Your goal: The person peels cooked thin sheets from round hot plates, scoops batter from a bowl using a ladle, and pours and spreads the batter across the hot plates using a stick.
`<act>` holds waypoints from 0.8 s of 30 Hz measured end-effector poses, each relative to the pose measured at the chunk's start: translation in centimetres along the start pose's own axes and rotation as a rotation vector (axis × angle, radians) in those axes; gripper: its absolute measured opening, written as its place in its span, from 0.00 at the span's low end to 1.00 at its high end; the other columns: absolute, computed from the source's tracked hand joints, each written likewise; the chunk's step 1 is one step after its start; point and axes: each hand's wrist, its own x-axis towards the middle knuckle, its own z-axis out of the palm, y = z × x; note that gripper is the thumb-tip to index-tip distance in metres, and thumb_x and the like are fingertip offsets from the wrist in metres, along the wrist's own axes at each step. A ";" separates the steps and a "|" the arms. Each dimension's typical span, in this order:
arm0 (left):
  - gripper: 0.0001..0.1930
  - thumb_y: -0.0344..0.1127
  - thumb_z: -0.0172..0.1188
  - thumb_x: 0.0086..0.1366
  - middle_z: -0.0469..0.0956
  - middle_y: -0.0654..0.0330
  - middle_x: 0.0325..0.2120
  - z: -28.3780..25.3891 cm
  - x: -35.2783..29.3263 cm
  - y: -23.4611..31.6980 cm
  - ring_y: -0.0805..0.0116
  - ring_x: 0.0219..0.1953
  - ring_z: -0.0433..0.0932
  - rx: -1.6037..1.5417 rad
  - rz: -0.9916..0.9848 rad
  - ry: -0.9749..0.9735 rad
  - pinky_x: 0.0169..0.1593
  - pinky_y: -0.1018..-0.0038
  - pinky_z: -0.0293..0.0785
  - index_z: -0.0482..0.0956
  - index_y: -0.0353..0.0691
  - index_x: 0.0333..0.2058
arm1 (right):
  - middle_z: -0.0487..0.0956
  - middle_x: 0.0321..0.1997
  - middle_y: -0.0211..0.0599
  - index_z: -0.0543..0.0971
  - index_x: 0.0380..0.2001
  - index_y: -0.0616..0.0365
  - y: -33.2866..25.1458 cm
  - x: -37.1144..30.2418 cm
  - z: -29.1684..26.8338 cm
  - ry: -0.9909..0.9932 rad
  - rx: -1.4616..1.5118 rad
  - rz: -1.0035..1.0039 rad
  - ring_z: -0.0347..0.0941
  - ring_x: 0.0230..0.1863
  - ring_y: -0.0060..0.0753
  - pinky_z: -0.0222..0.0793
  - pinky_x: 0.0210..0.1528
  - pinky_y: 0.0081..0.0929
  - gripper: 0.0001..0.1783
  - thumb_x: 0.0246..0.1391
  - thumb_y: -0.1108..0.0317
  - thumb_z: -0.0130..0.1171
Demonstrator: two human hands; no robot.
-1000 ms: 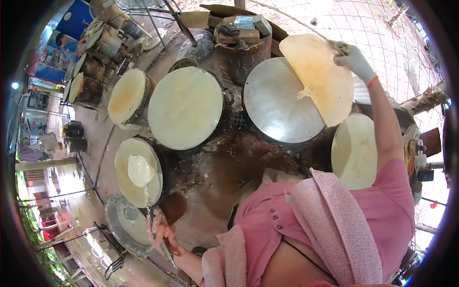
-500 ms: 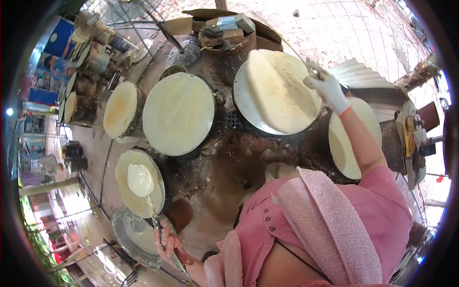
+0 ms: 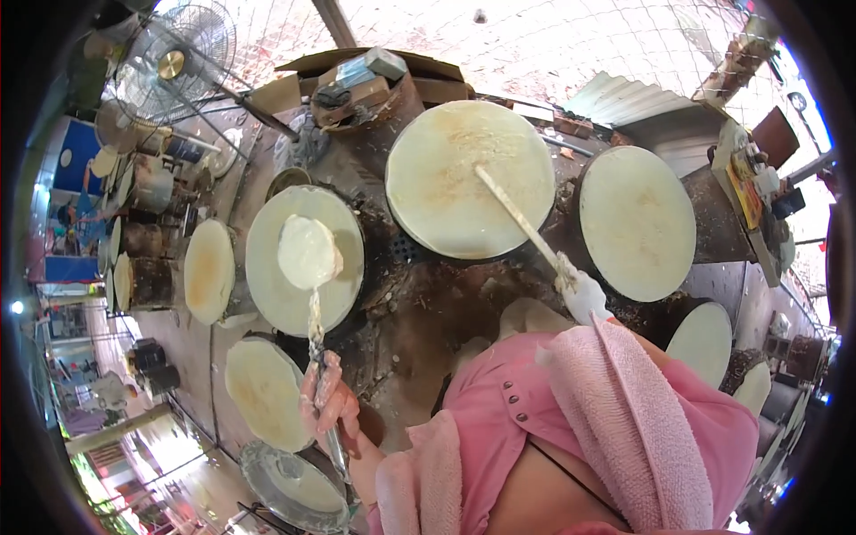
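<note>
My left hand (image 3: 328, 397) is closed round the handle of a ladle (image 3: 308, 252) filled with thick white batter. The ladle hangs over the left round griddle (image 3: 260, 259), which is coated with a pale layer. In a white glove, my right hand (image 3: 581, 294) grips a long pale stick (image 3: 522, 217) smeared with batter. The stick's far end rests on a large pale flatbread (image 3: 437, 192), lightly browned in the middle, that covers the centre griddle. Below my left hand, a wide metal basin (image 3: 254, 477) holds more batter.
More pale rounds sit on drum stoves at right (image 3: 637, 223), far left (image 3: 209, 272) and near left (image 3: 265, 392). A standing fan (image 3: 174, 67) is at the upper left. Cardboard boxes (image 3: 361, 94) stand behind the centre griddle. Wire mesh borders the far side.
The ladle has moved from the near-left round to over the left griddle. My right hand has come nearer my body, and the flatbread, blurred and partly folded before, now lies flat on the centre griddle.
</note>
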 end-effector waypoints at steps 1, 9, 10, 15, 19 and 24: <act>0.18 0.36 0.33 0.70 0.66 0.62 0.17 0.0 0.9 0.0 0.80 0.05 0.62 0.060 -0.035 0.030 0.09 0.83 0.45 0.55 0.23 0.48 | 0.74 0.35 0.45 0.73 0.46 0.44 0.3 -0.6 -0.1 -0.013 -0.005 -0.002 0.73 0.36 0.53 0.68 0.37 0.46 0.18 0.51 0.55 0.53; 0.18 0.38 0.38 0.69 0.68 0.59 0.16 3.6 2.0 0.9 0.82 0.03 0.57 0.057 0.073 -0.353 0.05 0.84 0.49 0.56 0.23 0.44 | 0.76 0.32 0.48 0.75 0.48 0.41 0.6 1.3 -3.6 0.193 0.108 0.012 0.73 0.33 0.52 0.69 0.36 0.41 0.19 0.50 0.59 0.56; 0.18 0.38 0.38 0.69 0.66 0.62 0.14 2.2 0.9 2.2 0.82 0.02 0.57 0.172 0.183 -0.301 0.04 0.83 0.48 0.57 0.25 0.44 | 0.76 0.32 0.48 0.73 0.51 0.40 -1.6 1.2 -5.1 0.094 0.077 -0.049 0.73 0.34 0.52 0.69 0.36 0.41 0.22 0.50 0.59 0.55; 0.20 0.37 0.34 0.70 0.67 0.61 0.18 2.4 0.4 0.4 0.81 0.06 0.62 -0.091 0.229 -0.115 0.11 0.82 0.48 0.56 0.20 0.49 | 0.77 0.31 0.42 0.71 0.55 0.43 5.7 5.4 -0.4 0.067 0.373 -0.396 0.75 0.29 0.38 0.70 0.32 0.31 0.26 0.49 0.65 0.57; 0.20 0.36 0.33 0.70 0.66 0.59 0.20 -0.4 -2.4 -1.8 0.79 0.07 0.62 -0.284 0.327 -0.014 0.15 0.81 0.51 0.57 0.20 0.48 | 0.76 0.38 0.39 0.69 0.54 0.53 1.5 8.9 2.1 -0.245 0.413 -0.462 0.73 0.33 0.32 0.69 0.35 0.26 0.24 0.52 0.69 0.54; 0.13 0.38 0.49 0.65 0.62 0.65 0.12 1.7 -8.8 -4.2 0.78 0.05 0.56 0.764 0.747 1.035 0.09 0.81 0.46 0.71 0.32 0.32 | 0.76 0.47 0.34 0.68 0.54 0.66 -6.9 9.1 1.6 -0.501 0.353 -0.386 0.71 0.39 0.23 0.67 0.39 0.19 0.22 0.56 0.74 0.51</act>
